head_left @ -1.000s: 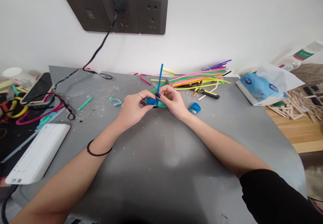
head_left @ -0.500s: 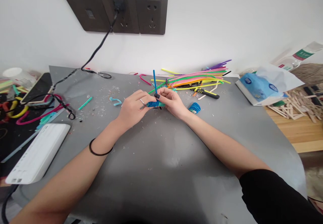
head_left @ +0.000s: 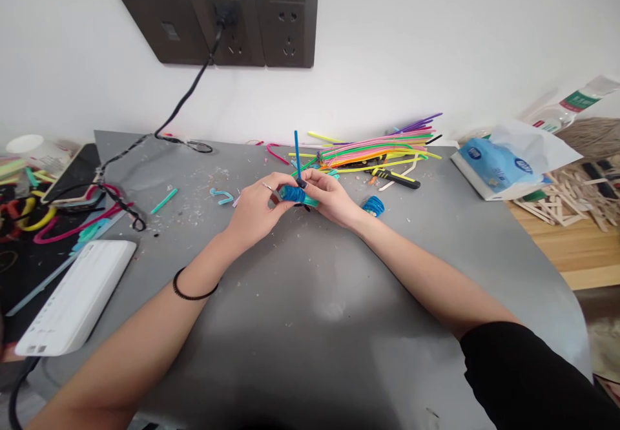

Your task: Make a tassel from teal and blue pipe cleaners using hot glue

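Between my hands is a blue wrapped roll of pipe cleaner, with a green part at its right end and a blue stem standing upright from it. My left hand has its thumb and fingers around the roll's left side. The thumb and fingers of my right hand pinch the right side, near the foot of the stem. A second blue wrapped roll lies on the grey mat, just right of my right wrist. Behind my hands lies a bundle of coloured pipe cleaners.
A yellow-black tool lies beside the bundle. At the right are a tissue pack and wooden sticks. A white power strip, a black cable and a phone are at the left. Scraps dot the mat.
My left fingers have shifted and opened a little around the roll, so more of its blue winding shows. My right hand has barely moved.
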A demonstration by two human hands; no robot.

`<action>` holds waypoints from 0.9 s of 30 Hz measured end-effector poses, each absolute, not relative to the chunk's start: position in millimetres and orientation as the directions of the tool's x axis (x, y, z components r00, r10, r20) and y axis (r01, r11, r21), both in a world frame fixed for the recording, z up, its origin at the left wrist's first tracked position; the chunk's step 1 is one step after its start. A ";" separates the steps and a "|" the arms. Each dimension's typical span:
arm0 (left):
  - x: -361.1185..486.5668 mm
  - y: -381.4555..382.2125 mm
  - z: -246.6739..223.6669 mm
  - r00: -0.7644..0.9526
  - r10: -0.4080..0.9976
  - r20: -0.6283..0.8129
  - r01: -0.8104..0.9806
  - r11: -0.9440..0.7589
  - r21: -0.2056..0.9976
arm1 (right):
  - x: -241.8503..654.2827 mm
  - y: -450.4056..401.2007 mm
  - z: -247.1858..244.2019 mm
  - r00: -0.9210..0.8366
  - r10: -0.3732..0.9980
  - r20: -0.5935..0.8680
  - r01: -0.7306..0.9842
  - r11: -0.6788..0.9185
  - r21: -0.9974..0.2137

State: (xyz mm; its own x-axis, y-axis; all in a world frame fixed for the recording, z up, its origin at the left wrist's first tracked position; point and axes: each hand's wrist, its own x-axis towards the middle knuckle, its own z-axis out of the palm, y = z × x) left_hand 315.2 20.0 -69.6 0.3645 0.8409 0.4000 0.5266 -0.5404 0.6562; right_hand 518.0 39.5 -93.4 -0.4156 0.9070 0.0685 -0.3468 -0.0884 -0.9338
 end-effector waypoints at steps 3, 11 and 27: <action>314.2 21.0 -70.2 0.373 0.807 0.457 0.492 -0.590 0.640 | 518.1 38.1 -92.0 -0.437 0.898 0.049 -0.352 -0.120 -0.928; 307.1 30.6 -73.5 0.426 0.591 0.685 0.320 -0.807 0.496 | 524.7 39.2 -87.9 -0.526 0.849 -0.047 -0.417 -0.306 -0.856; 305.0 28.7 -67.8 0.440 0.697 0.566 0.322 -0.711 0.625 | 524.8 41.9 -90.9 -0.534 0.845 0.027 -0.432 -0.245 -0.868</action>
State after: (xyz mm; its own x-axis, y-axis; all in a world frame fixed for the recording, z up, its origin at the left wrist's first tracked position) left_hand 305.0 28.7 -67.8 0.4402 0.6970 0.5660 0.3219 -0.7110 0.6251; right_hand 524.8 41.9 -90.9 -0.5343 0.8448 0.0274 -0.4319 -0.2450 -0.8680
